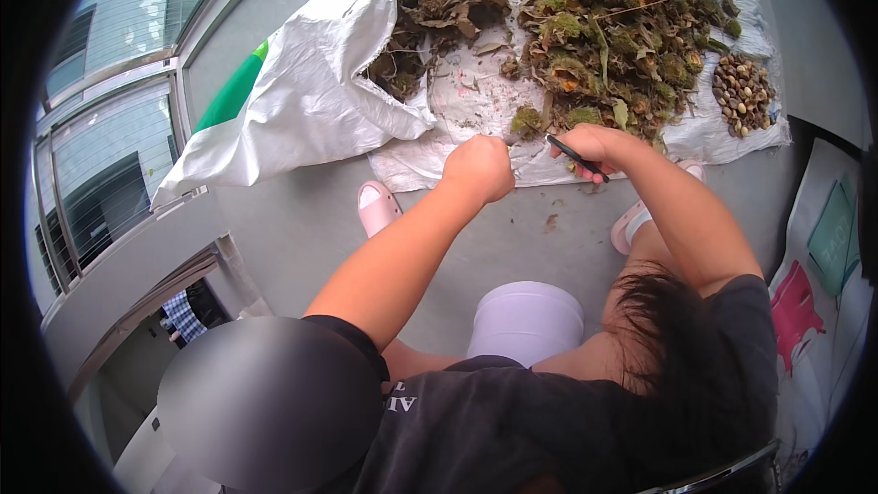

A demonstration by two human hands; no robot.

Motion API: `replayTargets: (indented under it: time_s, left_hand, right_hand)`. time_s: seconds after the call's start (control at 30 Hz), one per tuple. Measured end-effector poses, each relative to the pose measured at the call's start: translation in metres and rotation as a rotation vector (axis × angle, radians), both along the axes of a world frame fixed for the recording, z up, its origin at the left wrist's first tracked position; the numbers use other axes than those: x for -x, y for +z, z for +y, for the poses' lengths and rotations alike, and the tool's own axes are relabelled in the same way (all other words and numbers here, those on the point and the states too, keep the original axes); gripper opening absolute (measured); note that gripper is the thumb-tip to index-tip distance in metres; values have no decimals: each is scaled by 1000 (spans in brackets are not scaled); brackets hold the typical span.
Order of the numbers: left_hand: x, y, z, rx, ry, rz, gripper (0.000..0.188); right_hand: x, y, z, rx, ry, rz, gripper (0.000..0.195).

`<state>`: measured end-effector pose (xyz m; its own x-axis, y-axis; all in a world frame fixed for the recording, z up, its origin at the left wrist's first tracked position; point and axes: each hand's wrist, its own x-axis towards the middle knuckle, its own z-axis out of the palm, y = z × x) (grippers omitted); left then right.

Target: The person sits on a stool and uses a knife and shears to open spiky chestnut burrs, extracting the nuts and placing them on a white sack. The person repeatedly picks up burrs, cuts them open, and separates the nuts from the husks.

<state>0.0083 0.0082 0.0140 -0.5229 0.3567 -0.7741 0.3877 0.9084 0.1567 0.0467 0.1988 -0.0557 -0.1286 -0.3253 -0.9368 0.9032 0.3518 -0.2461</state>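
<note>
My right hand [591, 149] is closed around a slim black-handled tool [577, 159], its tip pointing up and left towards my left hand [480, 166]. The left hand is a fist, knuckles forward, at the front edge of a white woven sheet [466, 99]; whether it grips anything is hidden. Just beyond both hands lies a green spiny chestnut burr [527, 121]. A large heap of burrs and dry leaves [610, 41] covers the sheet further out. At the heap's right, a pile of brown chestnuts [743, 95] rests on the sheet.
An open white woven sack [322, 75] with a green patch lies at the left, burrs at its mouth. A pale lilac round stool or bucket [527, 321] stands between my legs. My feet, in pink clogs [378, 208], are on the grey floor near the sheet. Left is a railing [110, 82].
</note>
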Motion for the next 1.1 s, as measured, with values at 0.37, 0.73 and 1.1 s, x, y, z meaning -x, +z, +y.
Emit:
replayTargets:
  time_s: [0.37, 0.73, 1.1]
  left_hand:
    - [13, 17, 31, 97, -198, 0, 21]
    - [16, 11, 34, 144, -193, -4, 24]
    - [5, -2, 42, 168, -168, -33, 23]
  right_hand:
    - [2, -10, -1, 14, 60, 12, 39]
    - [10, -6, -2, -41, 137, -4, 46]
    - [13, 12, -20, -140, 327, 150, 34]
